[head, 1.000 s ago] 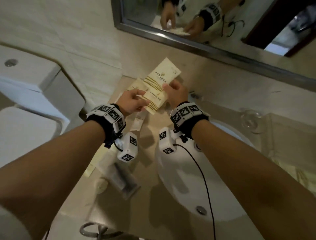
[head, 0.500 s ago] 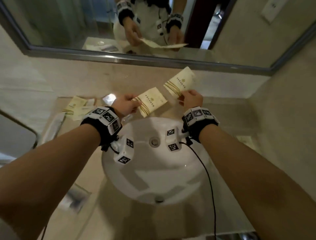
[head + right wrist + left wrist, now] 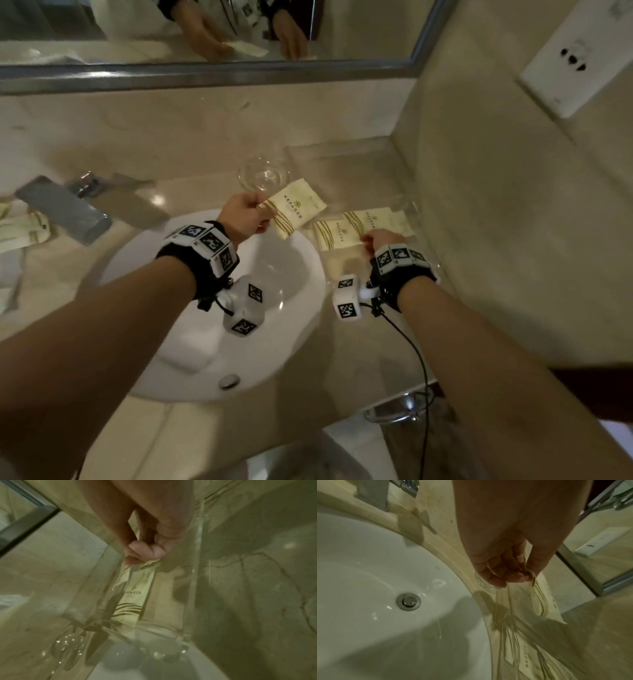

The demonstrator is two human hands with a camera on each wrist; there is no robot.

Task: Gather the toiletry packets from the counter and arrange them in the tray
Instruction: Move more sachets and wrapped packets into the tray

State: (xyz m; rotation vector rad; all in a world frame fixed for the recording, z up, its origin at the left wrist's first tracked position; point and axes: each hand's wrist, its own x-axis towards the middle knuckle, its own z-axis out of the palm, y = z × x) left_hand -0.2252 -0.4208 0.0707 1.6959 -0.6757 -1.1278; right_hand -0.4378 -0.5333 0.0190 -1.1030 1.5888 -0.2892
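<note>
My left hand (image 3: 262,216) pinches a cream packet with gold stripes (image 3: 298,207) by its end, held in the air over the basin's right rim, just left of the clear tray (image 3: 412,209). The left wrist view shows the pinching fingers (image 3: 513,576) and the hanging packet (image 3: 542,601). My right hand (image 3: 369,238) pinches the near end of a long packet (image 3: 371,221) lying in the tray; its fingers (image 3: 145,551) and the packet (image 3: 133,595) show in the right wrist view. Another packet (image 3: 334,233) lies in the tray beside it. More packets (image 3: 24,228) lie at the far left of the counter.
A white basin (image 3: 191,346) is set in the beige counter, with a chrome faucet (image 3: 65,207) at the left. An empty glass (image 3: 263,174) stands behind my left hand. The side wall with a socket (image 3: 579,58) is close on the right; a mirror (image 3: 205,31) is behind.
Both hands carried their packets rightward from over the basin. The right hand has lowered its packet into the tray; the left hand's packet now hovers beside the tray.
</note>
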